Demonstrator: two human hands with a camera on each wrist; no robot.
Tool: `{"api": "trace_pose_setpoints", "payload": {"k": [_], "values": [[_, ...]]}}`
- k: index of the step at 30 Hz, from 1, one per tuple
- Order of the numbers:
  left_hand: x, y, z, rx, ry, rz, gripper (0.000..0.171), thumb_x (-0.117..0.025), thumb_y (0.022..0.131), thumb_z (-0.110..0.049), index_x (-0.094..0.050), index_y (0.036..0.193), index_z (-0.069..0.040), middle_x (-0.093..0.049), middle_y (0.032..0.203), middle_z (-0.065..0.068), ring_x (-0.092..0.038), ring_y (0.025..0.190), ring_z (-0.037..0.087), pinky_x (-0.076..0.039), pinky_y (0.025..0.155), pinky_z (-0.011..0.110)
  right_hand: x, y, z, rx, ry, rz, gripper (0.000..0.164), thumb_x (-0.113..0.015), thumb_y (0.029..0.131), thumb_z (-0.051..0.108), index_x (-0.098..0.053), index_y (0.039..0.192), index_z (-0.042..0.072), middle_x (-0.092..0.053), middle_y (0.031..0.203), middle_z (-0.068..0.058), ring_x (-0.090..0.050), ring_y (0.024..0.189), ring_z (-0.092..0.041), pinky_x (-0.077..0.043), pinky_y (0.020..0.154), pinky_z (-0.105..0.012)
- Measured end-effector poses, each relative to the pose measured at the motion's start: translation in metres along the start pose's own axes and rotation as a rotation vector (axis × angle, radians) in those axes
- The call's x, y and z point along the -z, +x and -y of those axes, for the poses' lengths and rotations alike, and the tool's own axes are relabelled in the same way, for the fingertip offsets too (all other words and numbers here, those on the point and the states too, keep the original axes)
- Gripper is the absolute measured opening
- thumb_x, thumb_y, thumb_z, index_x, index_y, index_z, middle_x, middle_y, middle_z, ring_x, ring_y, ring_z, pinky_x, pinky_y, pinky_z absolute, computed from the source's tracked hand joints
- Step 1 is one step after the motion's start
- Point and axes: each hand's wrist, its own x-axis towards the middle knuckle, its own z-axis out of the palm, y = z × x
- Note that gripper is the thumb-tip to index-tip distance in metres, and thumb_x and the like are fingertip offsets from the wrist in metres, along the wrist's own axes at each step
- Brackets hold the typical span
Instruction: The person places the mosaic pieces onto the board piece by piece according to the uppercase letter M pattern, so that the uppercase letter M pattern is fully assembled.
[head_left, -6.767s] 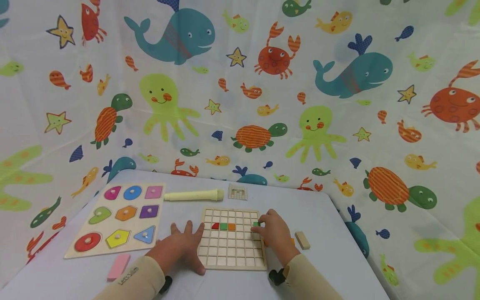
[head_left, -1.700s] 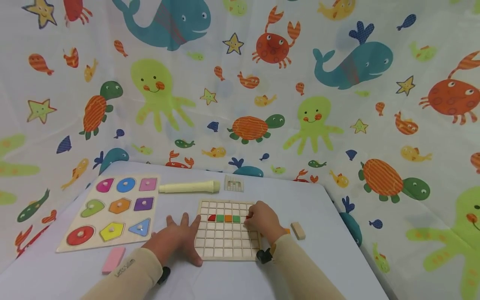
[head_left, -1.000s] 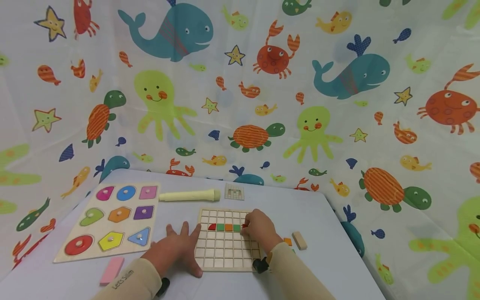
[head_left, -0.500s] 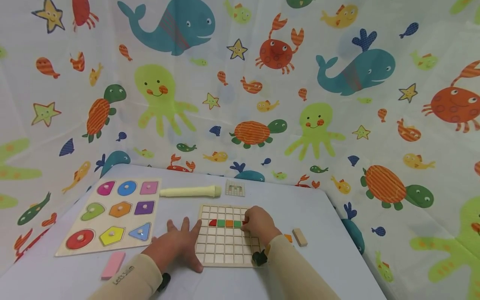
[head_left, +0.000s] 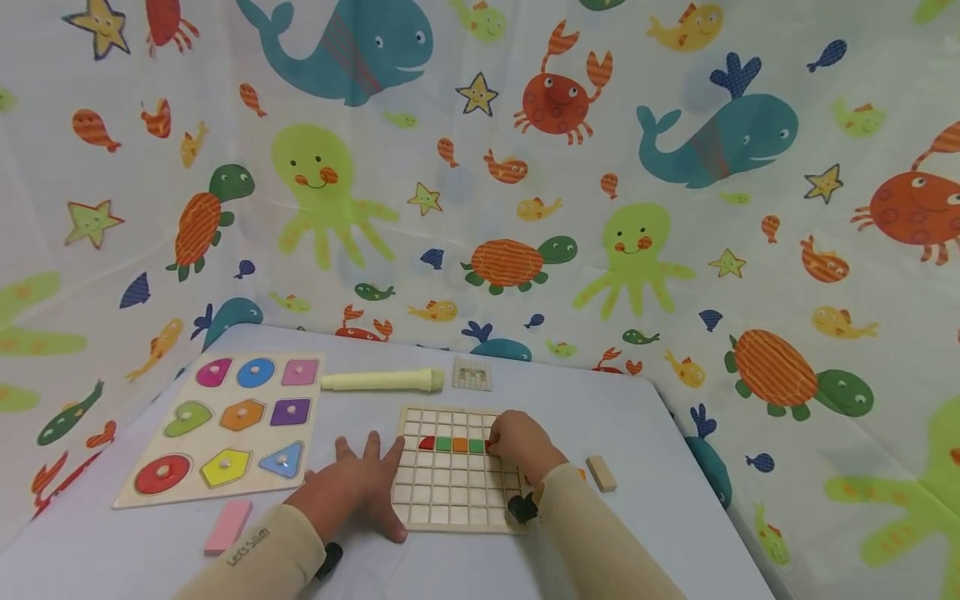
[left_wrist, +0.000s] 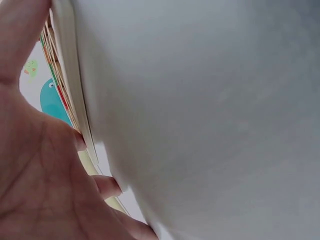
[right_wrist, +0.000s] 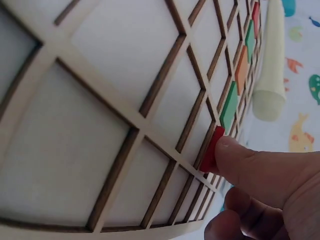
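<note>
A wooden grid board (head_left: 450,493) lies on the table. Along one row sit a red tile (head_left: 427,442), a green tile (head_left: 444,444), an orange tile (head_left: 460,445) and a second green tile (head_left: 476,447). At the row's right end my right hand (head_left: 525,447) pinches another red tile (right_wrist: 212,152); in the right wrist view it stands tilted at a cell, beside the green one, with the thumb against it. My left hand (head_left: 356,492) spreads its fingers at the board's left edge; the left wrist view has thumb and fingertips along that edge.
A knob shape puzzle (head_left: 255,433) lies at the left, with a pink block (head_left: 228,527) before it. Behind the board are a pale yellow stick (head_left: 382,381) and a small pattern card (head_left: 472,374). A wooden block (head_left: 601,472) lies right, near a partly hidden orange piece (head_left: 582,474).
The green tile once pinched at the board's right edge now sits in the row. My right hand has brought a red tile leftward beside it. The left hand stays at the board's edge.
</note>
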Motion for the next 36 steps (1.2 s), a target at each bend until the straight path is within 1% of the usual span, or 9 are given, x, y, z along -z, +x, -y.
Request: {"api": "trace_pose_setpoints", "payload": {"k": [3,7,12,17,23,31,34,36], "values": [[0.000,0.002,0.001,-0.003,0.002,-0.001,0.145,-0.101,0.052,-0.064,-0.027,0.169,-0.023,-0.014,0.175,0.028,-0.001,0.152,0.073,-0.015,0.097,0.100,0.001,0.002,0.001,0.000,-0.008,-0.002,0.017,-0.084,0.091,0.014,-0.076,0.076,0.013,-0.067,0.076,0.004,-0.053,0.070,-0.013,-0.047,0.064,-0.029],[0.002,0.001,0.001,-0.004,0.003,0.007,0.145,-0.101,0.052,-0.064,-0.027,0.169,-0.023,-0.014,0.175,0.029,0.000,0.152,0.074,-0.015,0.097,0.100,-0.001,0.004,0.002,0.000,-0.031,0.008,0.020,-0.083,0.092,0.014,-0.073,0.074,0.013,-0.065,0.074,0.004,-0.052,0.069,-0.013,-0.046,0.064,-0.029],[0.005,-0.001,0.000,-0.002,0.001,0.007,0.143,-0.101,0.054,-0.063,-0.027,0.169,-0.022,-0.013,0.175,0.029,-0.001,0.152,0.074,-0.016,0.097,0.100,0.000,0.005,0.003,0.012,-0.028,-0.013,0.025,-0.084,0.091,0.012,-0.070,0.070,0.014,-0.064,0.072,0.004,-0.052,0.068,-0.014,-0.045,0.061,-0.030],[0.003,-0.002,-0.001,0.007,0.005,0.010,0.143,-0.101,0.054,-0.064,-0.027,0.169,-0.022,-0.013,0.175,0.028,-0.001,0.153,0.073,-0.016,0.099,0.099,-0.004,0.005,0.002,0.008,-0.031,-0.034,0.027,-0.086,0.089,0.014,-0.068,0.069,0.015,-0.063,0.073,0.005,-0.051,0.068,-0.013,-0.044,0.061,-0.030],[0.002,-0.002,-0.002,0.004,0.015,0.011,0.143,-0.100,0.054,-0.064,-0.026,0.169,-0.022,-0.013,0.175,0.028,-0.001,0.153,0.073,-0.016,0.099,0.099,-0.009,0.005,0.001,0.015,-0.048,-0.029,0.028,-0.085,0.091,0.012,-0.068,0.069,0.016,-0.063,0.073,0.005,-0.050,0.067,-0.013,-0.044,0.061,-0.030],[0.003,-0.004,-0.005,0.005,0.009,0.017,0.142,-0.101,0.054,-0.062,-0.027,0.169,-0.022,-0.013,0.175,0.028,-0.001,0.153,0.072,-0.016,0.099,0.099,-0.007,0.001,0.001,0.004,-0.044,-0.010,0.021,-0.083,0.092,0.012,-0.070,0.075,0.014,-0.066,0.079,0.003,-0.052,0.071,-0.013,-0.052,0.068,-0.033],[0.005,-0.004,-0.005,-0.001,0.009,0.016,0.143,-0.101,0.055,-0.062,-0.027,0.169,-0.022,-0.013,0.175,0.029,-0.001,0.153,0.073,-0.016,0.098,0.100,-0.005,-0.002,0.004,-0.022,-0.067,0.007,0.018,-0.081,0.094,0.012,-0.074,0.077,0.013,-0.067,0.081,0.003,-0.051,0.072,-0.014,-0.053,0.072,-0.033],[0.005,-0.004,-0.005,-0.001,0.015,0.014,0.143,-0.101,0.055,-0.063,-0.026,0.169,-0.022,-0.012,0.175,0.029,-0.001,0.153,0.073,-0.016,0.098,0.100,-0.002,-0.005,0.006,-0.053,-0.076,0.034,0.014,-0.077,0.096,0.012,-0.078,0.082,0.012,-0.070,0.085,0.002,-0.052,0.075,-0.015,-0.055,0.076,-0.034]]}}
